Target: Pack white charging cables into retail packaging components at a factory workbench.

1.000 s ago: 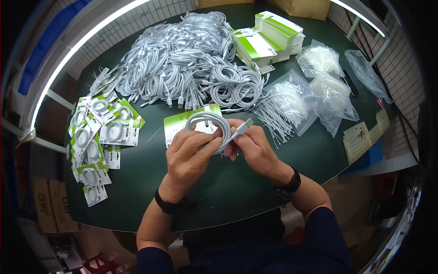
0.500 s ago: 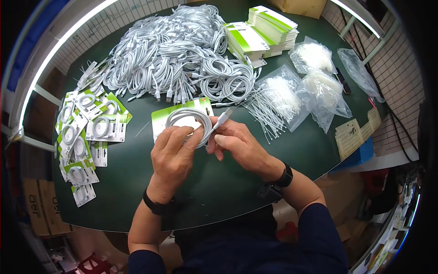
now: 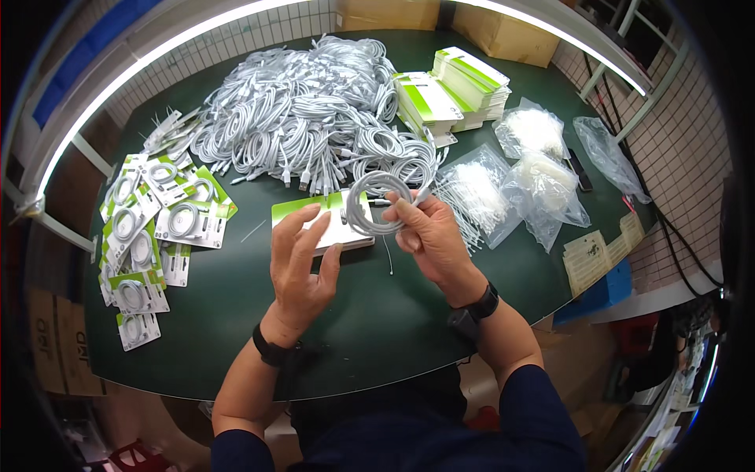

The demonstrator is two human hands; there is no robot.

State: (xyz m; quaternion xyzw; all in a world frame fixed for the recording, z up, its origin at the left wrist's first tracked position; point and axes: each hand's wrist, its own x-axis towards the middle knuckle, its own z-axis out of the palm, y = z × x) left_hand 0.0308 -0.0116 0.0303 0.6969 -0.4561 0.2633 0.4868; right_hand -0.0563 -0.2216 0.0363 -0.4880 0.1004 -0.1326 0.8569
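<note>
A coiled light-grey USB cable [image 3: 363,219] is pinched between the thumb and fingers of my right hand [image 3: 432,236]. My left hand [image 3: 300,263] is beside it with fingers apart and nothing in them. Behind that hand lies a small stack of green-and-white packaging cards [image 3: 344,230], partly covered by the coil. A thin white cable tie [image 3: 388,256] shows below the coil; whether it is fastened to the cable I cannot tell.
A big heap of coiled cables [image 3: 291,118] fills the back. Stacks of cards [image 3: 472,82] stand behind right, near loose cable ties [image 3: 460,197] and plastic bags of ties [image 3: 539,130]. Cards with cables attached [image 3: 182,223] pile at the left. Cardboard boxes [image 3: 503,35] stand at the far edge.
My left hand has let go of the cable coil and moved apart from it. My right hand now holds the coil, shifted to the right. The view has tilted up a little.
</note>
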